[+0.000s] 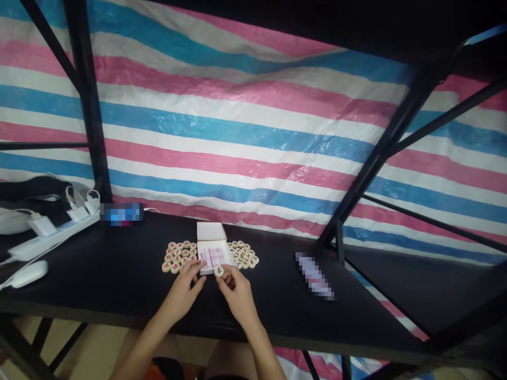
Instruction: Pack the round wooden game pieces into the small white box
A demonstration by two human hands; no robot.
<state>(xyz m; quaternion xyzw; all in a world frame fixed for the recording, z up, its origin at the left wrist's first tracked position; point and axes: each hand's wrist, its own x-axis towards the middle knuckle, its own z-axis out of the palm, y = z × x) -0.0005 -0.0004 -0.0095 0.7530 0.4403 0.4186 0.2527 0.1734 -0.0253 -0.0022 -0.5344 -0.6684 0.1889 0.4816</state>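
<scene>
A small white box [214,255] with a folded paper board marked in red lines lies on the black table [119,279], its lid [211,231] just behind it. Round pale chess pieces lie in two groups: several to the left [179,255] and several to the right [243,254] of the box. My right hand [236,293] pinches one round piece [219,271] at the box's front edge. My left hand [185,288] rests beside it with curled fingers touching the box's front left corner.
A white power strip [51,236] with plugged chargers and a white mouse-like device [28,274] sit at the far left. A blurred object [121,214] lies behind, another blurred flat item [315,275] to the right. Black frame posts [90,105] rise around a striped tarp.
</scene>
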